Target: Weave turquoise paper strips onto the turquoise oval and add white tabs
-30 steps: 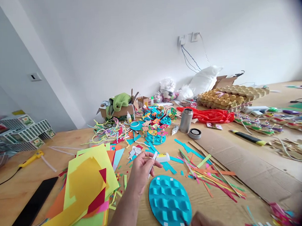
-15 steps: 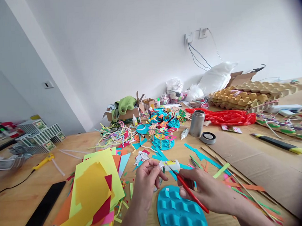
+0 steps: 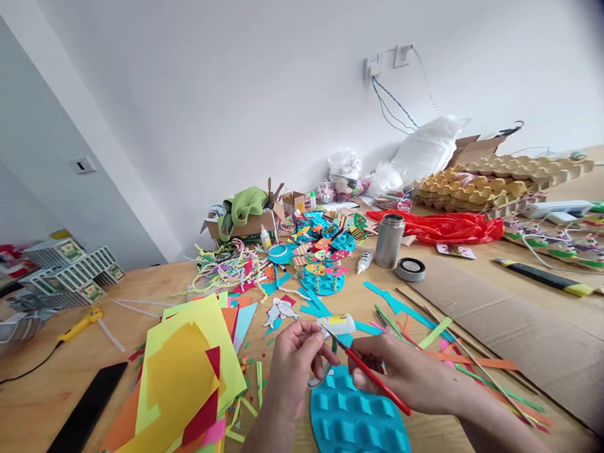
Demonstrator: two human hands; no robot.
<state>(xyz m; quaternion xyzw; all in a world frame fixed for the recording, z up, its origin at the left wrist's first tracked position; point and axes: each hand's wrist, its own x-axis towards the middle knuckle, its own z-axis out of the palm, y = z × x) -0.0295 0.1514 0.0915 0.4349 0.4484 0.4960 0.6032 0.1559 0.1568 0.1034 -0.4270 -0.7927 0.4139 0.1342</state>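
Note:
My left hand [image 3: 298, 353] is closed, thumb and fingers pinched together, with a narrow roll of tape [image 3: 319, 380] hanging at its fingers. My right hand [image 3: 395, 369] grips red-handled scissors [image 3: 379, 381], seen nearly edge-on. Their dark tips reach to the left hand's fingertips. Below both hands lies a blue, bumpy egg-carton oval [image 3: 358, 418]. Just beyond the fingers a white glue bottle [image 3: 339, 324] rests on its side. Grey fish-shaped paper cut-outs [image 3: 280, 311] lie farther to the left.
Coloured paper sheets [image 3: 188, 365] are stacked at left, beside a black flat object [image 3: 83, 420] and a yellow glue gun [image 3: 81, 324]. A metal flask [image 3: 390, 241] stands beyond. Cardboard [image 3: 507, 338], thin sticks and paper strips lie at right. Decorated blue pieces [image 3: 324, 282] stand behind.
The view has shifted slightly, so everything sits a little farther left and higher. Both hands stay close together, still holding the tape and scissors; the scissors' tips are nearer the left fingertips.

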